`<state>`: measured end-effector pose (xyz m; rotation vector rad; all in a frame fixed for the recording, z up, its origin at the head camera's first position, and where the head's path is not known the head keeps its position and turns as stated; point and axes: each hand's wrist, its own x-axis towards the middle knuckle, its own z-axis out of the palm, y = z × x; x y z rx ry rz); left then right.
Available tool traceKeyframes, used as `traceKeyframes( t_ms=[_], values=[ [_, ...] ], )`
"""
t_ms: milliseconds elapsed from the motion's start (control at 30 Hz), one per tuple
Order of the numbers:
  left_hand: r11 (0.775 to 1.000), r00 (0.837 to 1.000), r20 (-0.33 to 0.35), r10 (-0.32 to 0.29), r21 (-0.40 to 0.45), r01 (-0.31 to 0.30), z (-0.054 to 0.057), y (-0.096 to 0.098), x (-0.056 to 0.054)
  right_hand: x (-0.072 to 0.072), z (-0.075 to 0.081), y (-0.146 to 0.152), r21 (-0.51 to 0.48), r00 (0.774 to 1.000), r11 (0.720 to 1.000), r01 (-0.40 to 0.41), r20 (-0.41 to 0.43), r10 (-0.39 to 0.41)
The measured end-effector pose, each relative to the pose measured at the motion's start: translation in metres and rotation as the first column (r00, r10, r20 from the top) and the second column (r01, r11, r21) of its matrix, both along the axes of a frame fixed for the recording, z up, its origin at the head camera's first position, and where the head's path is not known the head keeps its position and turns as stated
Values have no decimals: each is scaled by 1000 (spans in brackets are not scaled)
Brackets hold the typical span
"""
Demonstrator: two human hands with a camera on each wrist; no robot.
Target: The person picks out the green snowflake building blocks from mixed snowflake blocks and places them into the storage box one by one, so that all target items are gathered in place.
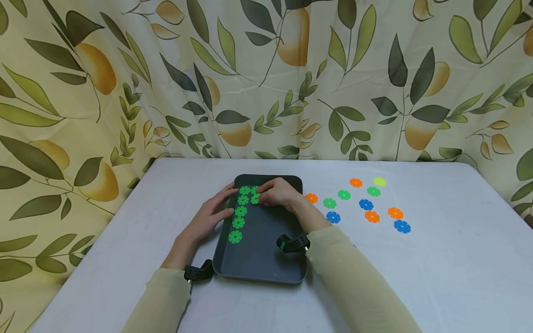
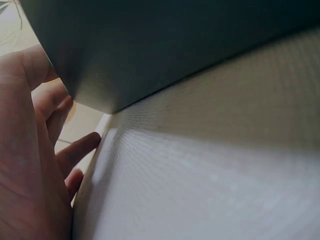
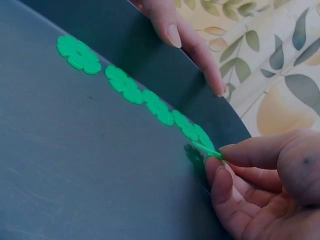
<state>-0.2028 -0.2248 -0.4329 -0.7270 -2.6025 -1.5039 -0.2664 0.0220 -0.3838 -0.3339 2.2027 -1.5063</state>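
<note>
A dark grey tray [image 1: 266, 259] lies on the white table. Down its left side runs a column of several green notched flower discs [image 1: 238, 223], with two more green discs beside the far end. Over the tray's far part, my right hand [image 1: 280, 192] pinches a green flower disc [image 3: 209, 151] between thumb and fingers, tilted nearly edge-on in the right wrist view. My left hand [image 1: 208, 216] has its fingers spread along the tray's left rim. The left wrist view shows the fingers [image 2: 79, 152] beside the tray's outer wall [image 2: 150, 45].
Right of the tray lie loose discs: orange [image 1: 372, 216], blue [image 1: 402, 226], green [image 1: 343, 194] and one yellow [image 1: 380, 181]. A leaf-patterned curtain [image 1: 266, 92] hangs behind and left of the table [image 1: 437, 277]. Both wrists wear black bands [image 1: 291, 243].
</note>
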Motion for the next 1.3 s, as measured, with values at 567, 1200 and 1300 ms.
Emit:
traceKeyframes(
  t_ms=[567,1200,1300],
  values=[
    [1000,1000,-2,5,3,-5,1,1,1,1,2,2,-54,999,999,7,50,-5],
    [1000,1000,14,19,-6,-19,7,4,4,4,8,14,-151,992,988,-10,125,29],
    [1000,1000,7,11,-3,-11,2,2,2,4,9,16,-179,988,984,-5,148,32]
  ],
)
